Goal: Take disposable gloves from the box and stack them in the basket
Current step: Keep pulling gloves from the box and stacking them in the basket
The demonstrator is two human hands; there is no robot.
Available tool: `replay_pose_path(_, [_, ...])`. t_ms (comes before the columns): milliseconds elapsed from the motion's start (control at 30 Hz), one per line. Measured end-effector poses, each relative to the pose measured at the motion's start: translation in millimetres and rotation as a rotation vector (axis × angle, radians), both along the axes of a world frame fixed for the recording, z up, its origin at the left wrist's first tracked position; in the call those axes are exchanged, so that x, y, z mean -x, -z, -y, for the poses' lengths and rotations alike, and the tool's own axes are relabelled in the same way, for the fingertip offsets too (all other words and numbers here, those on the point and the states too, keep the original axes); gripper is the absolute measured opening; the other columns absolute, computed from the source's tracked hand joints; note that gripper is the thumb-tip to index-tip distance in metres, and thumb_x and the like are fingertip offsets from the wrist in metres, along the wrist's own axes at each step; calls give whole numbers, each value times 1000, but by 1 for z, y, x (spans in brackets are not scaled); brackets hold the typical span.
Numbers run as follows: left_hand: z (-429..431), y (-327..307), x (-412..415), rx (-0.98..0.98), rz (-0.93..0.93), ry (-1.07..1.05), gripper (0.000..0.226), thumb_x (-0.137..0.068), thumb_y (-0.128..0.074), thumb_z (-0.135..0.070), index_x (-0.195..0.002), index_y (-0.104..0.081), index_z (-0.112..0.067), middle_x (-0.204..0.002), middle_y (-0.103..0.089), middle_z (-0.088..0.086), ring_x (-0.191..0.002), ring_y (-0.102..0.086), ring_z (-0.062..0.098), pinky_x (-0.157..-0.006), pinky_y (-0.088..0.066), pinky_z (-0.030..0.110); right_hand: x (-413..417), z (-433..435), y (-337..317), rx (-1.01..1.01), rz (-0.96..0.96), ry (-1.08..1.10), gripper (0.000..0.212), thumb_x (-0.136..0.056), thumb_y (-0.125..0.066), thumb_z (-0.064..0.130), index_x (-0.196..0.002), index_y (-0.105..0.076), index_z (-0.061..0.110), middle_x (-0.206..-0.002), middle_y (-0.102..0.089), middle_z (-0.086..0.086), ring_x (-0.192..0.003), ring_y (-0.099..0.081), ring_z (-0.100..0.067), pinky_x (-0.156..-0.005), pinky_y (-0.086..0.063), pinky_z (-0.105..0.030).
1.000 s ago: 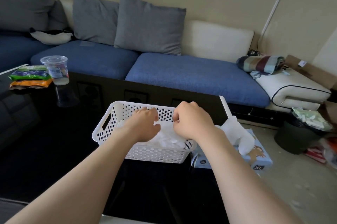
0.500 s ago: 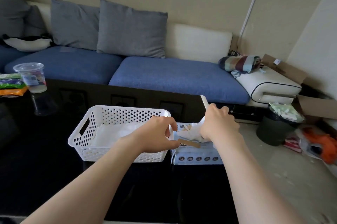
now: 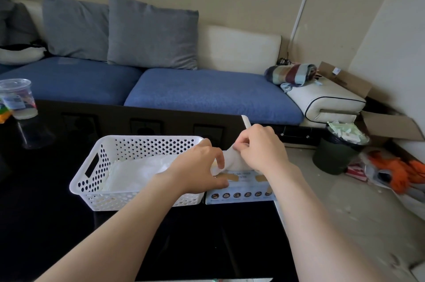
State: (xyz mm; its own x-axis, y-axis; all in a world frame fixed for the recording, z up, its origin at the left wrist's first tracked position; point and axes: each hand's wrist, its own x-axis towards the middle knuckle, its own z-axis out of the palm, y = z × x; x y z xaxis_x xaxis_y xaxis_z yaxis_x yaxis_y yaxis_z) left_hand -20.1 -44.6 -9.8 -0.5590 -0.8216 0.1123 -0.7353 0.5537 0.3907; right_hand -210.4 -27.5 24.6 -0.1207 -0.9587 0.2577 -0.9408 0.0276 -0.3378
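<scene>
Reaching over the glossy black counter (image 3: 46, 224), my right hand (image 3: 261, 152) pinches a limp white glove (image 3: 231, 161) rising from the pale cardboard box (image 3: 241, 195) just right of the perforated white plastic basket (image 3: 147, 141). My left hand (image 3: 200, 168) curls against that glove; whether it grips, I cannot tell. Flat gloves (image 3: 138, 171) lie inside the basket. Beyond the basket stands a blue sofa (image 3: 207, 93).

A perforated white plastic basket (image 3: 96, 186) and a printed cardboard box (image 3: 239, 195) sit on a glossy black table (image 3: 46, 224).
</scene>
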Motion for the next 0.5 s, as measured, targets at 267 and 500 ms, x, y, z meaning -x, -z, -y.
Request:
replay_pose_path(267, [0, 2, 6, -8, 27, 33, 34, -82, -79, -48, -104, -63, -28, -117, -49, -9, -102, -58, 13, -89, -57, 36, 7, 11, 13, 190, 86, -32, 25, -108, -59, 24, -91, -76, 16, -87, -69, 2, -78, -65, -16, -68, -58, -39])
replay_pose_path(500, [-1, 1, 2, -52, 38, 56, 23, -85, -76, -42, -97, -65, -26, -116, -57, -7, -109, -53, 14, -95, -51, 32, 1, 16, 6, 372, 441, 75, 47, -112, -51, 28, -68, -42, 15, -62, -46, 5, -57, -40, -11, -51, -31, -21])
